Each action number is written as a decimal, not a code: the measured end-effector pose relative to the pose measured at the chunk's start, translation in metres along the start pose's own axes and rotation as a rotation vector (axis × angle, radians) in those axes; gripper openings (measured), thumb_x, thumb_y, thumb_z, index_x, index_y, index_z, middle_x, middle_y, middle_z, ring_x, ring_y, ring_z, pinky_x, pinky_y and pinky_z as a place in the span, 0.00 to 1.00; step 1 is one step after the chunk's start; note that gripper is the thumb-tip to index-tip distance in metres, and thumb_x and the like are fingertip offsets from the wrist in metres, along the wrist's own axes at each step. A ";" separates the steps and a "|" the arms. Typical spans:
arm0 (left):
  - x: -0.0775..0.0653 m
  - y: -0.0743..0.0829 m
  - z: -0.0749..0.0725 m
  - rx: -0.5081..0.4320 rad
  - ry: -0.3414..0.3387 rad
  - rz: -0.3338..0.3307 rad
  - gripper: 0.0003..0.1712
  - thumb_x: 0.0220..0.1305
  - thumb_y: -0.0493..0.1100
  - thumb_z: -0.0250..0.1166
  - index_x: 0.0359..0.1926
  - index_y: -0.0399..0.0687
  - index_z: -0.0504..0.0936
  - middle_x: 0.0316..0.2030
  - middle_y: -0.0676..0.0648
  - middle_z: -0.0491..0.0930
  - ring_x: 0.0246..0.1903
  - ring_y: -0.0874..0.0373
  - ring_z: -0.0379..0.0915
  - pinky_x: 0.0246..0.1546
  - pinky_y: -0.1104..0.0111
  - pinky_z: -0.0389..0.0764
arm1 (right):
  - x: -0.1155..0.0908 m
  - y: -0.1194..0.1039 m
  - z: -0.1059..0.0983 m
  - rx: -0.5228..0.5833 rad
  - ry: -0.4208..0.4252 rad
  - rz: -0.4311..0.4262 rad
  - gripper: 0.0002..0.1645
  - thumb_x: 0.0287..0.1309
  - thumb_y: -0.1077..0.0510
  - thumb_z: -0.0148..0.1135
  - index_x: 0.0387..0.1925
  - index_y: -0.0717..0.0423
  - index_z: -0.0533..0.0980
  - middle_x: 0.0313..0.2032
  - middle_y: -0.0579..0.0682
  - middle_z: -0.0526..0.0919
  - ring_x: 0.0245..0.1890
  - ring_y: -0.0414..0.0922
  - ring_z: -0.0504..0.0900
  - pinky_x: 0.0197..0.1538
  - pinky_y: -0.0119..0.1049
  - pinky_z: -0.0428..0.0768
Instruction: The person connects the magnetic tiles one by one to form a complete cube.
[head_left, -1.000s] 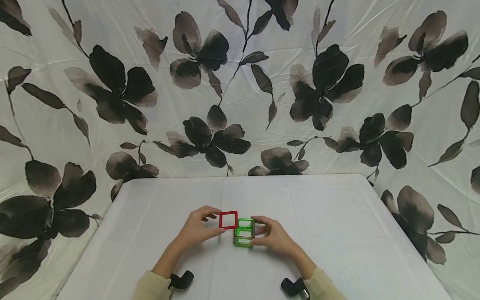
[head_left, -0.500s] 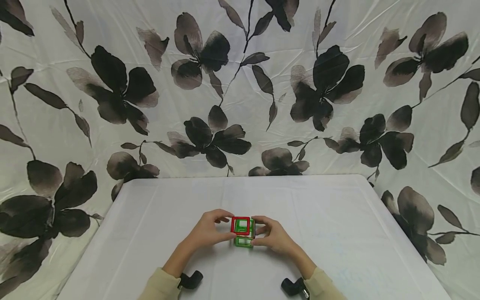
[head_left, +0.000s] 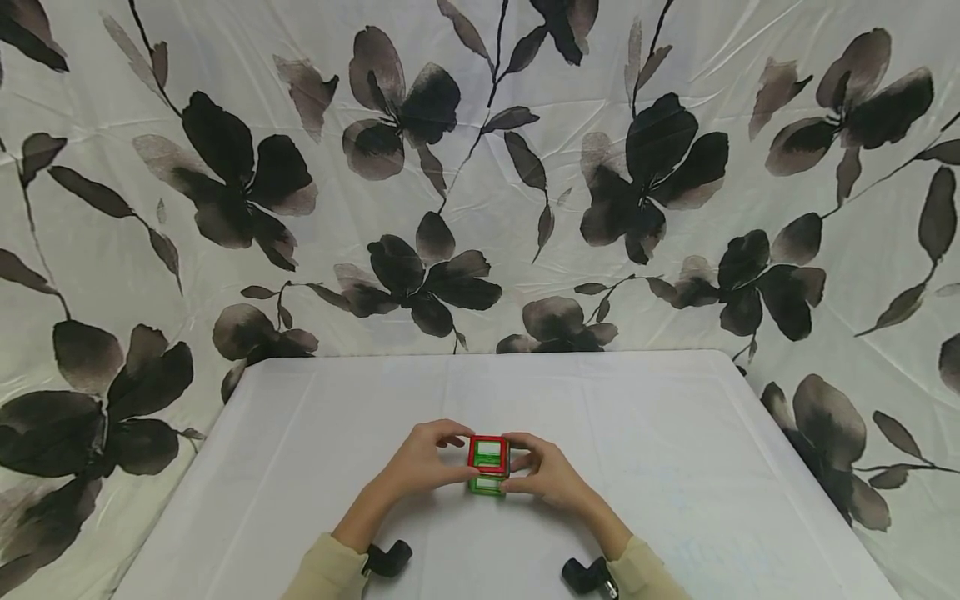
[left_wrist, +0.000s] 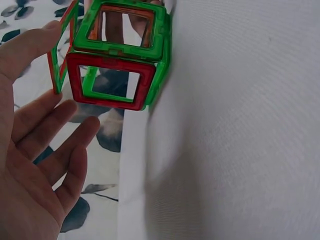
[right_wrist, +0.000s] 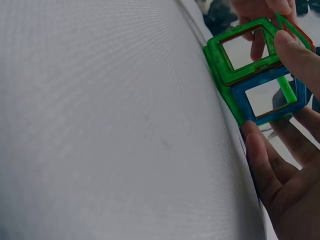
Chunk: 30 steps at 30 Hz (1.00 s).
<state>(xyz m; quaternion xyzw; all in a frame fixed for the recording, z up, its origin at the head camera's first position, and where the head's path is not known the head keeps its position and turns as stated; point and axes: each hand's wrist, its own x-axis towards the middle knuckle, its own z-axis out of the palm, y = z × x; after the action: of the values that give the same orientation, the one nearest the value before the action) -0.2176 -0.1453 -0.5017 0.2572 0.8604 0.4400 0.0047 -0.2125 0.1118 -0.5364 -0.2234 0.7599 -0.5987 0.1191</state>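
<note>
A small box of square magnetic tiles (head_left: 487, 492) stands on the table, its frames green, red and blue. In the left wrist view, one red side (left_wrist: 75, 82) lies beside a green face (left_wrist: 115, 50); the right wrist view shows a blue side (right_wrist: 243, 102). My left hand (head_left: 422, 460) pinches a red magnetic tile (head_left: 472, 455) between thumb and fingertips, at the box's top. Seen from the left wrist, this tile is tilted slightly away from the box. My right hand (head_left: 553, 473) grips the box from the right, thumb in front and fingers behind.
White cloth covers the table (head_left: 660, 467). Behind it hangs a floral curtain (head_left: 525, 208). Black wrist cameras sit below both wrists, the left camera (head_left: 390, 557) and the right camera (head_left: 583, 574).
My left hand has moved right, bringing the red magnetic tile from beside the box to over its top. My right hand has stayed in place, holding the box.
</note>
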 end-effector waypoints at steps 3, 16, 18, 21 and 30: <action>0.001 -0.003 0.002 0.007 -0.004 -0.002 0.30 0.46 0.59 0.77 0.49 0.55 0.82 0.46 0.60 0.80 0.43 0.56 0.80 0.45 0.57 0.78 | -0.001 0.000 0.000 -0.005 0.000 -0.003 0.41 0.48 0.60 0.76 0.64 0.57 0.69 0.60 0.59 0.74 0.44 0.50 0.82 0.37 0.35 0.80; -0.001 -0.007 0.006 0.000 -0.006 0.011 0.31 0.46 0.61 0.77 0.49 0.53 0.83 0.45 0.59 0.81 0.39 0.58 0.79 0.41 0.59 0.80 | -0.002 -0.002 0.001 -0.024 -0.007 -0.009 0.44 0.48 0.60 0.76 0.65 0.63 0.67 0.60 0.58 0.74 0.44 0.49 0.82 0.36 0.35 0.80; -0.001 -0.007 0.006 0.003 -0.007 0.014 0.31 0.46 0.61 0.76 0.50 0.52 0.83 0.45 0.59 0.81 0.39 0.58 0.79 0.41 0.59 0.80 | -0.002 -0.002 0.001 -0.026 -0.008 -0.005 0.44 0.48 0.60 0.76 0.65 0.63 0.67 0.60 0.58 0.74 0.44 0.49 0.82 0.36 0.35 0.80; -0.001 -0.007 0.006 0.007 -0.008 0.018 0.31 0.47 0.61 0.76 0.50 0.52 0.83 0.45 0.59 0.81 0.39 0.58 0.79 0.41 0.60 0.80 | -0.002 -0.002 0.001 -0.027 -0.008 0.000 0.44 0.48 0.60 0.77 0.66 0.62 0.67 0.60 0.57 0.74 0.44 0.49 0.82 0.36 0.36 0.80; -0.001 -0.007 0.007 0.014 -0.002 0.021 0.30 0.47 0.58 0.78 0.50 0.52 0.82 0.44 0.59 0.81 0.35 0.61 0.78 0.35 0.66 0.79 | -0.001 -0.003 0.000 -0.027 -0.006 0.013 0.44 0.47 0.59 0.77 0.65 0.60 0.68 0.60 0.54 0.74 0.44 0.48 0.81 0.37 0.36 0.81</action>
<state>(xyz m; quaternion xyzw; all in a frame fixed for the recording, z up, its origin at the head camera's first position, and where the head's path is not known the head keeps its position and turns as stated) -0.2185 -0.1437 -0.5118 0.2668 0.8605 0.4339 -0.0011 -0.2107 0.1121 -0.5339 -0.2217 0.7691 -0.5868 0.1223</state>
